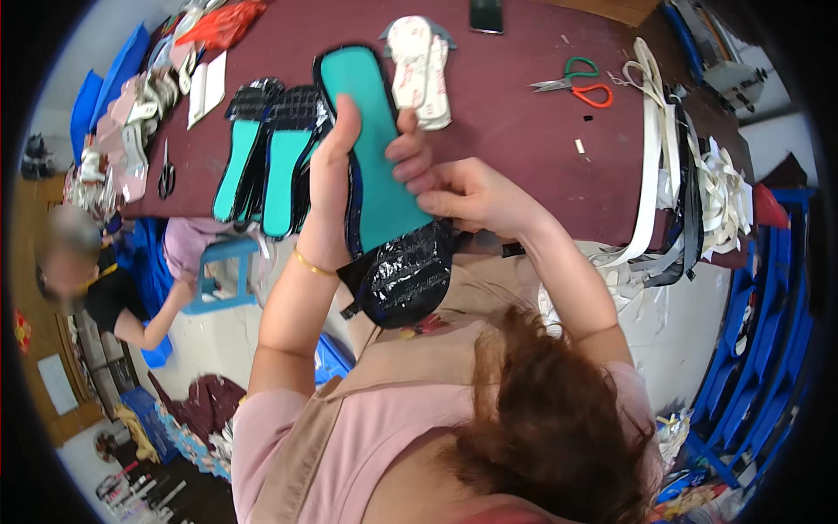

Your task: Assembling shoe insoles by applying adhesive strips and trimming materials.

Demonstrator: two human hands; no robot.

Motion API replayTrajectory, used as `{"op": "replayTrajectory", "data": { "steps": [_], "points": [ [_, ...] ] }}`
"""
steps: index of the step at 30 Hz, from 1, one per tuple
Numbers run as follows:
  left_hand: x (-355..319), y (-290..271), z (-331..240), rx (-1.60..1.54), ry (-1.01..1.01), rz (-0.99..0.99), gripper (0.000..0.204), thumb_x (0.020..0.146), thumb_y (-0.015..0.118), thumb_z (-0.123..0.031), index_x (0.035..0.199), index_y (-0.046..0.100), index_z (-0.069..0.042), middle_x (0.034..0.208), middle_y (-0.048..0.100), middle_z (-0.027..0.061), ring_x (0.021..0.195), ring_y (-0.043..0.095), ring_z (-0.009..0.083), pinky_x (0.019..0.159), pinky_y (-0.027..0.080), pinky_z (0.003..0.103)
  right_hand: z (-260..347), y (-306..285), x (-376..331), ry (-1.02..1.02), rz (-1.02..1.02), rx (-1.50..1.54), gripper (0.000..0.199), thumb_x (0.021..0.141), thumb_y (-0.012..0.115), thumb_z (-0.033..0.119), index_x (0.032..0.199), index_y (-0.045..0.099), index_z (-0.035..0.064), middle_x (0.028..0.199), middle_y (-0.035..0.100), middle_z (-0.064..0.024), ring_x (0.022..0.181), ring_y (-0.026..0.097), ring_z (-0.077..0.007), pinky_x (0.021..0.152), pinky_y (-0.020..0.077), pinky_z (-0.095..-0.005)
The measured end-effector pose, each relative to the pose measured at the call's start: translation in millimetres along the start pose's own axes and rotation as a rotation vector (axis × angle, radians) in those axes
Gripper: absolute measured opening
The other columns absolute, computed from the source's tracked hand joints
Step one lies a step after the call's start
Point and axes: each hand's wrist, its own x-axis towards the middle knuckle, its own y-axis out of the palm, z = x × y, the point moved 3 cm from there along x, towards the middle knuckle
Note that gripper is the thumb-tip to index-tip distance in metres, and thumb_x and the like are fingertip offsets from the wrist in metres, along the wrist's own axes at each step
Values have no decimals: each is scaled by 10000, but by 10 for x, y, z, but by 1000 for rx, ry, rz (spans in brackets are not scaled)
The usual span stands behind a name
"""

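Supporting the teal insole (377, 166) upright, the left hand (330, 188) clasps its edge; the right hand (458, 194) pinches the opposite edge, steadying it.

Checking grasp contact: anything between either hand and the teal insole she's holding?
Nothing visible. The left hand grips the teal insole along its left edge, thumb on its face; the right hand pinches its right edge. Both touch it directly, above the maroon table.

Between the left hand (327, 188) and right hand (463, 194), the insole (375, 166) shows matt teal cloth with a glossy, crinkled black heel. Beyond them, the table (515, 131) looks matt maroon.
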Motion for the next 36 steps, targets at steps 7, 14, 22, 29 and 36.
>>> {"op": "replayTrajectory", "data": {
  "steps": [7, 14, 22, 29, 36],
  "points": [
    [-192, -829, -460, -468, 248, -311, 381, 827, 608, -313, 971, 419, -15, 772, 417, 38, 750, 416, 174, 786, 390, 355, 220, -2599, 284, 135, -748, -1984, 153, 780, 513, 48, 899, 609, 33, 1023, 582, -140, 1004, 558, -333, 801, 478, -424],
    [-113, -963, -215, -827, 255, -484, 295, 901, 405, -243, 969, 389, 43, 859, 423, 124, 788, 430, 239, 830, 384, 452, -5, -2771, -210, -30, -620, -1698, 344, 739, 602, 56, 1051, 459, 39, 1009, 560, -166, 973, 556, -321, 809, 451, -397],
    [36, -926, -65, -898, 305, -394, 301, 897, 388, -231, 1006, 395, 49, 883, 446, 131, 813, 448, 239, 854, 386, 437, -750, -79, -434, -18, 26, 79, 636, 758, 717, 185, 1293, 387, 83, 972, 442, -17, 798, 477, -96, 813, 434, -254],
    [-46, -838, 151, -1015, 214, -195, 325, 779, 566, -94, 1053, 419, 1, 930, 461, 95, 861, 450, 228, 871, 386, 437, -689, 188, -131, -413, -124, 128, 509, 891, 517, 442, 1219, 446, 60, 820, 414, -3, 730, 400, -85, 655, 330, -225],
    [-147, -942, 154, -837, 272, -166, 306, 903, 453, -309, 1016, 415, -27, 909, 449, 79, 903, 462, 242, 921, 368, 525, -519, 114, -152, -158, -324, 58, 291, 886, 540, 331, 911, 561, 42, 546, 441, 16, 395, 398, -60, 380, 283, -208]
  ]
}}
